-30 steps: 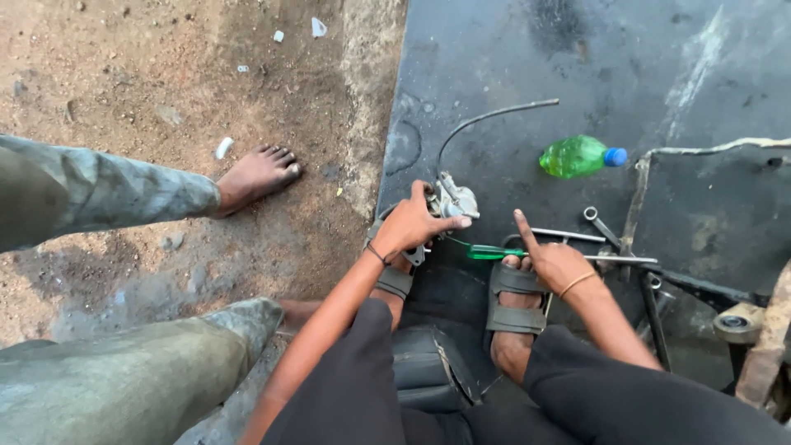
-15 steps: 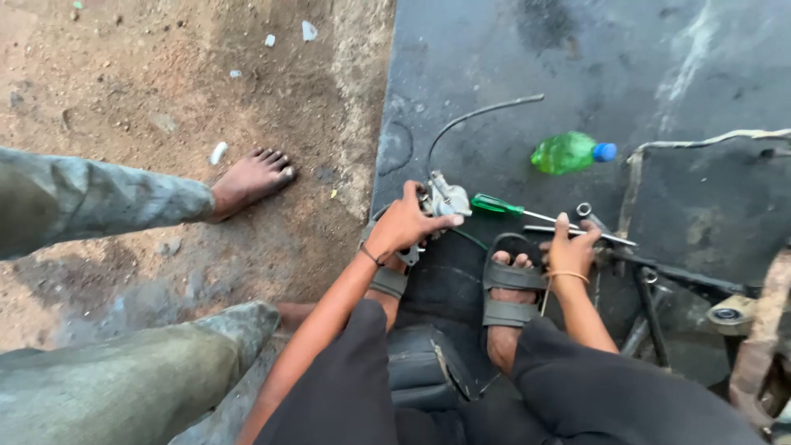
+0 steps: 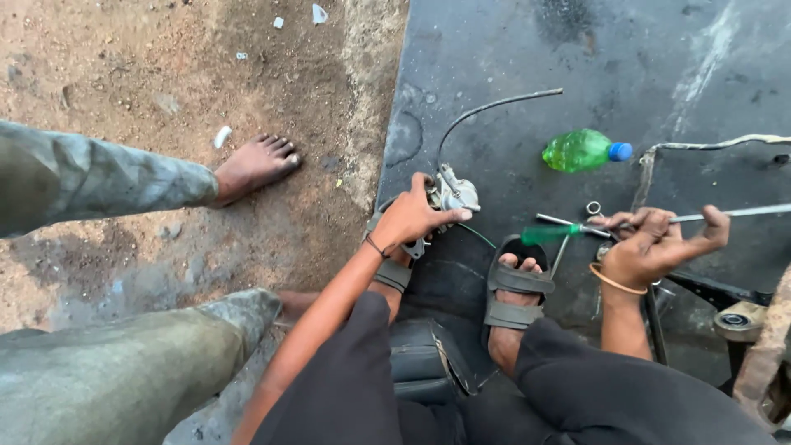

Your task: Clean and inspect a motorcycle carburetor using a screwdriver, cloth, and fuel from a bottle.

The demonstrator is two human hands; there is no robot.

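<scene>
The left hand [image 3: 412, 218] clasps a small metal engine part [image 3: 455, 194] on the dark floor [image 3: 511, 49]. To its right, the right hand [image 3: 655, 247] is clenched around a thin metal rod [image 3: 741, 212], near a green-handled screwdriver [image 3: 552, 233].

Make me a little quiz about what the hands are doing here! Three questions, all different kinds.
1. True or false: the left hand rests on a small metal part with a cable coming out of it.
2. What is the right hand holding? A) the green bottle B) a thin metal rod C) a sandal
3. Fill in: the screwdriver on the dark mat has a ____ handle.

Key: 1 true. 2 B, the rod; the bottle lies apart on the mat and the sandal is on a foot. 3 green.
</scene>
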